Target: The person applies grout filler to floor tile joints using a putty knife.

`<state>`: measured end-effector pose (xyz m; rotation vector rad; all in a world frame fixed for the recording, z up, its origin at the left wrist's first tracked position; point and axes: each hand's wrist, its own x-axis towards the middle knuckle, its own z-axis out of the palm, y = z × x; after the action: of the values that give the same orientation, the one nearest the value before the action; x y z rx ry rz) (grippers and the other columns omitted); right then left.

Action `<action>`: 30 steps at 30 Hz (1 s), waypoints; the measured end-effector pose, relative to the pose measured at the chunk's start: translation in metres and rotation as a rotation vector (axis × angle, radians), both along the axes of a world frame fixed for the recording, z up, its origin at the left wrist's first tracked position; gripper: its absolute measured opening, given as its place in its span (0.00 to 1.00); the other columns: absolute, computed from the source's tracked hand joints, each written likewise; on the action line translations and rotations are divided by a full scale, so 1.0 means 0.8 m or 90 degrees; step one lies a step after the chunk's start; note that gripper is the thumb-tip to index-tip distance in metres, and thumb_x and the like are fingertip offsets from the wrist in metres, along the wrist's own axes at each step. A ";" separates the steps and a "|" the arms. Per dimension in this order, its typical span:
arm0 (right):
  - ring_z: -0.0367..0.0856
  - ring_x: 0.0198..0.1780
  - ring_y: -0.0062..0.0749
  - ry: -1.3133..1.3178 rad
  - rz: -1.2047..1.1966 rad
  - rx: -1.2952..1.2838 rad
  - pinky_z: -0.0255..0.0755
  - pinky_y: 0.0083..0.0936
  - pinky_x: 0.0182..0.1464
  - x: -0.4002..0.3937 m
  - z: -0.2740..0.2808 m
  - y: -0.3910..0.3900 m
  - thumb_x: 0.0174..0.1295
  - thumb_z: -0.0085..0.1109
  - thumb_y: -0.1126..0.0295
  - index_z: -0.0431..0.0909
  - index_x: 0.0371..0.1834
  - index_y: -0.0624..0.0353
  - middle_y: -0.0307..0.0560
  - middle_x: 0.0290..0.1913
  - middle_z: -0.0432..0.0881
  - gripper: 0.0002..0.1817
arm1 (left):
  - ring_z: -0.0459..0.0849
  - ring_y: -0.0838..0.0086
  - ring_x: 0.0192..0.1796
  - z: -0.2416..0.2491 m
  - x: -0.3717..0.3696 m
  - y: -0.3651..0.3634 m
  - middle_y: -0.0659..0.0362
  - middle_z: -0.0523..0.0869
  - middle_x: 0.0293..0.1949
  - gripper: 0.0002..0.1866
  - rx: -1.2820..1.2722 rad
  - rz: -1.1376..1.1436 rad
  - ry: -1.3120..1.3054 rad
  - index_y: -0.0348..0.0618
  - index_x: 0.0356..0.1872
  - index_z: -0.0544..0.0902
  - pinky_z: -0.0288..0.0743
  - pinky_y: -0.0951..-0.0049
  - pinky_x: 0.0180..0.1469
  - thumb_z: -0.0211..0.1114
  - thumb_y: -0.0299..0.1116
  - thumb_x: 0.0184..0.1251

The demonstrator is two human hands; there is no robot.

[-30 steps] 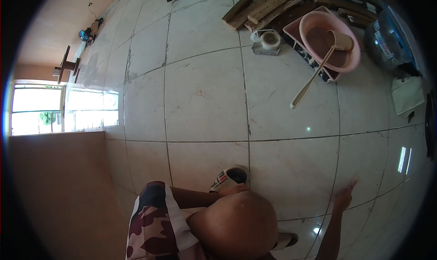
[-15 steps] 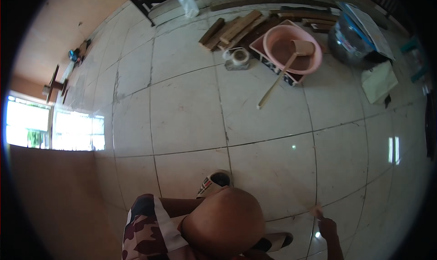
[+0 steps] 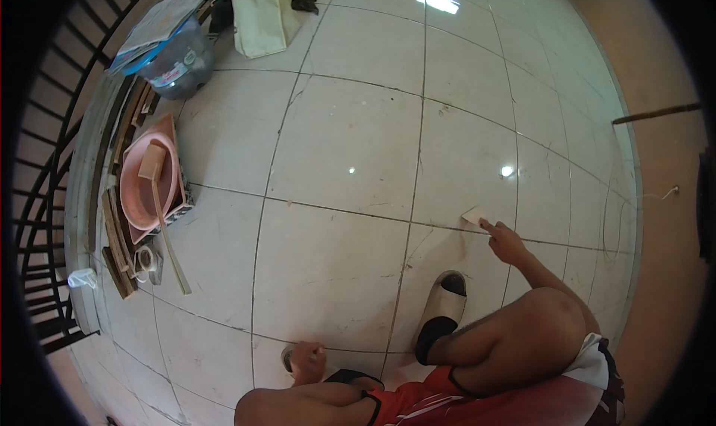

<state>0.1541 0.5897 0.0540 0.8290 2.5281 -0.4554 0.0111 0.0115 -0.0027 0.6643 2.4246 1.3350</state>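
Near the floor at the right, my right hand (image 3: 507, 243) is closed on a scraper (image 3: 473, 216) with a pale, flat blade. The blade's edge lies against the white tiles, close to a dark joint line. My left hand (image 3: 307, 360) is low in front of my left knee, its fingers curled. A small, round, grey-rimmed thing (image 3: 286, 359) shows at that hand's left side; I cannot tell what it is. My shoe (image 3: 444, 303) stands on the tiled floor (image 3: 335, 262) between the two hands.
At the left, a pink basin (image 3: 128, 191) holds a long-handled dipper (image 3: 152, 162). Beside it lie tape rolls (image 3: 146, 260) and wooden planks (image 3: 116, 232). A clear tub (image 3: 179, 64) with papers on top and a pale cloth bag (image 3: 258, 22) stand farther up. Black railings (image 3: 56, 142) line the left.
My view has swung to the right, so the basin and planks now appear at the left. My left hand has come into view. The scraper stays in my right hand.
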 end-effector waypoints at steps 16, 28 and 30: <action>0.85 0.38 0.52 0.065 0.096 -0.079 0.77 0.47 0.42 -0.157 0.001 -0.010 0.74 0.54 0.63 0.75 0.72 0.40 0.53 0.34 0.86 0.23 | 0.83 0.64 0.42 0.103 -0.353 0.230 0.59 0.83 0.34 0.06 -0.266 -0.622 0.309 0.47 0.40 0.83 0.73 0.62 0.45 0.69 0.31 0.63; 0.85 0.32 0.48 0.093 0.173 -0.118 0.78 0.43 0.36 -0.298 -0.029 -0.012 0.73 0.53 0.65 0.79 0.68 0.42 0.51 0.28 0.84 0.21 | 0.73 0.56 0.56 -0.111 -0.299 0.306 0.57 0.79 0.52 0.14 -0.159 0.126 0.211 0.45 0.53 0.78 0.64 0.53 0.59 0.63 0.30 0.67; 0.84 0.29 0.48 0.096 0.222 -0.016 0.77 0.42 0.32 -0.330 -0.033 -0.019 0.74 0.53 0.65 0.80 0.67 0.43 0.49 0.25 0.83 0.20 | 0.73 0.57 0.56 -0.106 -0.297 0.312 0.58 0.79 0.52 0.15 -0.189 0.122 0.244 0.46 0.53 0.78 0.63 0.53 0.59 0.64 0.31 0.67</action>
<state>-0.1097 0.5748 0.0274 0.3407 2.7243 -0.4452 -0.2264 0.2613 -0.0873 0.6703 2.9806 0.9437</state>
